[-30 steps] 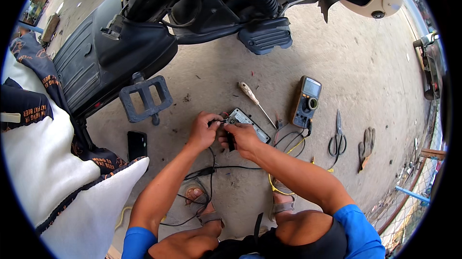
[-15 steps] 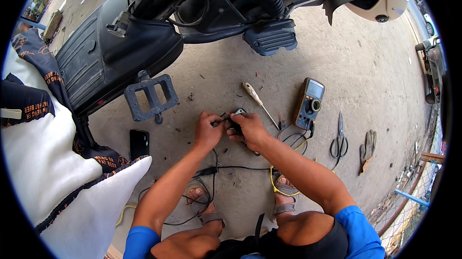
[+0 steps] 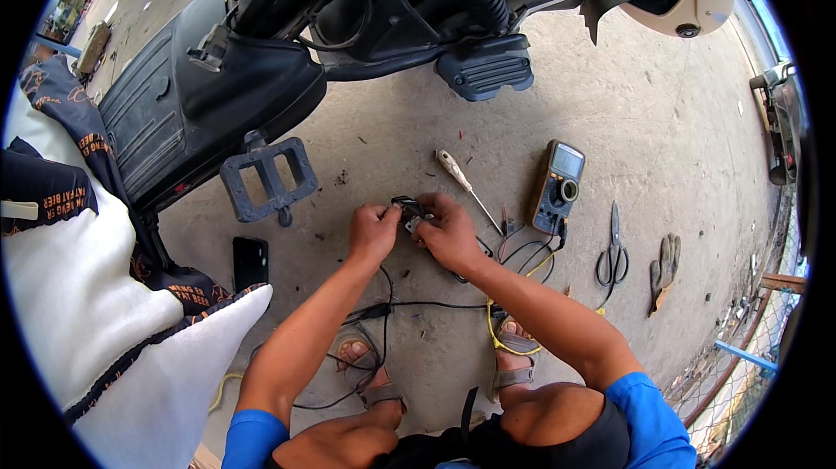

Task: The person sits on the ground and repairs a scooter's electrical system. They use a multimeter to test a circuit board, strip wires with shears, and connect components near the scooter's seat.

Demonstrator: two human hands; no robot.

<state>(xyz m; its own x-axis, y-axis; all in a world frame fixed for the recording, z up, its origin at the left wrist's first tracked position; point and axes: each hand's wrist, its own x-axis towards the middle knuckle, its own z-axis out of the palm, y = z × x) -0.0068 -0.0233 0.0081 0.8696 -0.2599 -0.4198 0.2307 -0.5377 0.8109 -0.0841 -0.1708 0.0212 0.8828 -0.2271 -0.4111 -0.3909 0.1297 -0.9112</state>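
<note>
My left hand (image 3: 373, 232) and my right hand (image 3: 446, 232) are closed on a small dark electronic part (image 3: 409, 215) with metal bits, held low over the concrete; their fingers partly hide it and what lies under it. A white-handled screwdriver (image 3: 453, 168) lies just beyond my right hand. To its right is a multimeter (image 3: 556, 188) with leads and a dark roll on its dial. Black-handled scissors (image 3: 613, 262) and a worn glove (image 3: 664, 276) lie farther right. A black phone (image 3: 250, 262) lies to the left, and black cables (image 3: 435, 303) run between my feet.
A black scooter (image 3: 209, 77) with a pedal (image 3: 270, 177) spans the upper left, a beige helmet (image 3: 675, 16) at its upper right. A padded white-and-dark cover (image 3: 104, 312) hangs at left. A wire fence (image 3: 749, 364) and blue bar (image 3: 744, 356) edge the right.
My fingers have shifted on the dark part, which now sits higher between them. The flat silver-and-dark case seen a second ago under my right hand is now mostly hidden.
</note>
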